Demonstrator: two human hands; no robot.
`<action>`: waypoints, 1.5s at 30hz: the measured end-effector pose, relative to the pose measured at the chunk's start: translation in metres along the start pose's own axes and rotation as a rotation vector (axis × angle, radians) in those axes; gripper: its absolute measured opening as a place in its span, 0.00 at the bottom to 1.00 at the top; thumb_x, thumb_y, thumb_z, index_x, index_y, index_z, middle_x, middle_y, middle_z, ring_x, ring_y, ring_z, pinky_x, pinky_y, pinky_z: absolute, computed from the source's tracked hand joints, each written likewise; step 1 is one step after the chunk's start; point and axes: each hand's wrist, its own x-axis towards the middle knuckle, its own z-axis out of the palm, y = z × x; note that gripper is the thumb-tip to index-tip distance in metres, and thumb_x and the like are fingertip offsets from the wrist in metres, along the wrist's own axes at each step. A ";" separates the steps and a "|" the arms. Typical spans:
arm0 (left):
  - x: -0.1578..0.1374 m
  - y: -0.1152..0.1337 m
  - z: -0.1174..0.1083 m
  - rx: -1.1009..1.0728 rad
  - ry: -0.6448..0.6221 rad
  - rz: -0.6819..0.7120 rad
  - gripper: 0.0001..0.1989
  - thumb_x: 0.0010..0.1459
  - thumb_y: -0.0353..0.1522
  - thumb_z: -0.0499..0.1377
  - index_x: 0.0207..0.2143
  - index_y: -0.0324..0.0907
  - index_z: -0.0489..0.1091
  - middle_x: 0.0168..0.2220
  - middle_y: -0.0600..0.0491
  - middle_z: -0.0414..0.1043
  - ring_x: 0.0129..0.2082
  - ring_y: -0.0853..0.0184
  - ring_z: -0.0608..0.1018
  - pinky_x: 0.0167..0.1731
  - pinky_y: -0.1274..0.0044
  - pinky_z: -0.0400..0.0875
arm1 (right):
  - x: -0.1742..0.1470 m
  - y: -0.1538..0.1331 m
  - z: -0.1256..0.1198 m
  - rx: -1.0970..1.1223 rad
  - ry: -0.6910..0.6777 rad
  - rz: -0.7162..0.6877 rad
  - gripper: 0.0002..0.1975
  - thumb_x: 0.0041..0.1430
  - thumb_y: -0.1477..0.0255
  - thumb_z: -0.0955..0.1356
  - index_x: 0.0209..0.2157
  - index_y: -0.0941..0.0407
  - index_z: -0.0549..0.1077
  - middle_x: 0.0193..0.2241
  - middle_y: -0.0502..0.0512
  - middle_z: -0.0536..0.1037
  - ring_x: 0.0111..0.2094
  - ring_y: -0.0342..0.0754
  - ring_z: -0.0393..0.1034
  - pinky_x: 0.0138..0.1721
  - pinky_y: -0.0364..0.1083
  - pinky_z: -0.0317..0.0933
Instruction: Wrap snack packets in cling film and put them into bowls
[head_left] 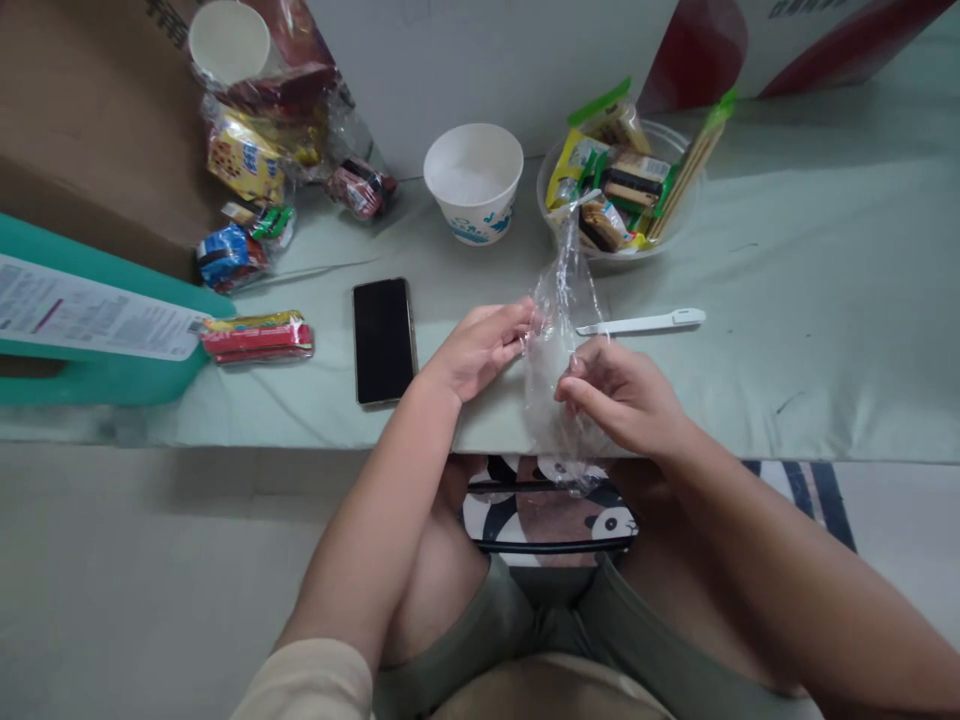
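A clear plastic bag [559, 300] stands crumpled between my hands, its lower end draping over the table's front edge. My right hand [619, 395] pinches the bag's right side between thumb and fingers. On the other side, my left hand [487, 350] has its fingers stretched out and slightly apart, with the tips against the plastic. Just beyond my right hand lies a white slim cutter [652, 321], partly behind the bag. The bag's peak reaches up to a clear round bowl [551, 190] of wrapped snacks [637, 180].
Left of my left hand lies a black phone [384, 342]. A white paper cup [472, 180] stands behind. Red and yellow snack packets [259, 338] sit beside a green container [112, 375]. More wrapped snacks [247, 160] and another cup [229, 42] are at the back left, near cardboard [90, 120].
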 end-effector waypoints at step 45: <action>0.002 0.024 -0.031 0.267 0.692 0.546 0.24 0.64 0.41 0.64 0.18 0.43 0.62 0.16 0.60 0.59 0.18 0.76 0.63 0.19 0.76 0.50 | 0.010 -0.001 -0.008 0.095 0.140 0.171 0.13 0.56 0.66 0.72 0.29 0.52 0.64 0.18 0.45 0.68 0.19 0.41 0.62 0.22 0.44 0.59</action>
